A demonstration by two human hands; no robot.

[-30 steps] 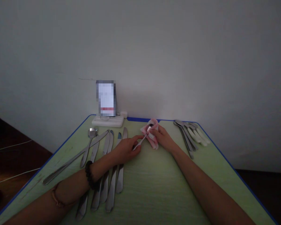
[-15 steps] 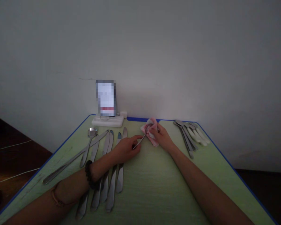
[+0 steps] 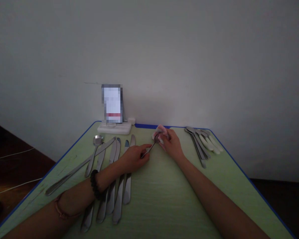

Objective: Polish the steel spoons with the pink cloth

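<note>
My left hand is closed on the handle of a small metal fork, which slants up to the right above the table. Around the fork's head is a pink and white cloth, pinched in my right hand. The cloth lies behind the tines and partly folds about them. Beneath and beside my left forearm lie several metal table knives, some partly covered by the arm. A metal spoon with a round bowl rests left of them, by a long-handled metal utensil.
Spoons with dark handles and cutlery with white handles lie at the table's back right. A lit phone stands behind a white power strip at the back left. A wall rises behind the green table.
My right hand and the cloth have shifted slightly at the fork's head, so more of the tines show. The cloth looks more bunched. My left hand stays nearly still.
</note>
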